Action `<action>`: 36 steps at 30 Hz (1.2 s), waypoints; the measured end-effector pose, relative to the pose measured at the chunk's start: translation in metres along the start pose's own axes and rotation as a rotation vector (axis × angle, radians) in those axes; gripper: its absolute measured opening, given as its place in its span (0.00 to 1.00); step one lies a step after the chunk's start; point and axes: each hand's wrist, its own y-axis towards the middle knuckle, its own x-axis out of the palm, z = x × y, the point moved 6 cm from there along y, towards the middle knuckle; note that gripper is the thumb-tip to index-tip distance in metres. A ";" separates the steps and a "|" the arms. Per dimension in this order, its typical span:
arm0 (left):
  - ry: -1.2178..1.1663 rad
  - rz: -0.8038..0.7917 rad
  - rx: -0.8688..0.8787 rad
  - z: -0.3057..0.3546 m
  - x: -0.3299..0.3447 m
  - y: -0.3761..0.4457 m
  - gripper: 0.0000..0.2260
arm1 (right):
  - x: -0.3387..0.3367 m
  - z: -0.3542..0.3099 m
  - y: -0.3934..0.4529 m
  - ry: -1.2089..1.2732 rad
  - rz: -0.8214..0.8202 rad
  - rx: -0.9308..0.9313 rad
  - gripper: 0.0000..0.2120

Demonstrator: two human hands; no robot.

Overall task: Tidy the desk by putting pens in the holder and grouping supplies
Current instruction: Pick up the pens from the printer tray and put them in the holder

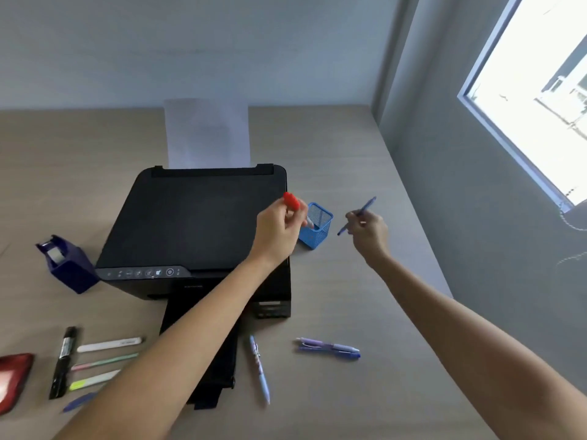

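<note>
We're pinching red-capped marker (pixel 293 203) in left hand (pixel 279 228), tip entering blue mesh holder (pixel 316 225) beside printer (pixel 197 230). Right hand (pixel 368 231) gripping blue pen (pixel 357 215) alongside. Risking tipping light holder through off-centre push.

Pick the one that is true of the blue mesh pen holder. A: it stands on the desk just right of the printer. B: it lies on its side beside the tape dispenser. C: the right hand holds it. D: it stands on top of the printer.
A: the blue mesh holder stands upright on the desk beside the printer's right edge.
</note>
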 end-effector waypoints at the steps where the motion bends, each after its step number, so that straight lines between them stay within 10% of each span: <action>1: 0.029 0.000 -0.025 -0.003 0.010 0.020 0.12 | 0.003 -0.005 0.009 0.040 0.013 0.017 0.07; 12: 0.554 -0.165 -0.426 -0.087 0.096 0.112 0.09 | 0.045 0.013 0.052 -0.056 -0.057 0.147 0.08; 27: 0.488 -0.188 -0.177 -0.034 0.032 0.045 0.04 | 0.028 0.014 0.007 -0.142 -0.127 -0.006 0.08; 33: 0.512 -0.535 -0.527 -0.078 0.011 -0.118 0.07 | 0.060 0.087 -0.120 -0.664 -0.828 -0.203 0.08; 36: 0.685 -0.755 -0.745 -0.123 0.031 -0.178 0.09 | 0.066 0.111 -0.140 -0.826 -0.914 -0.282 0.11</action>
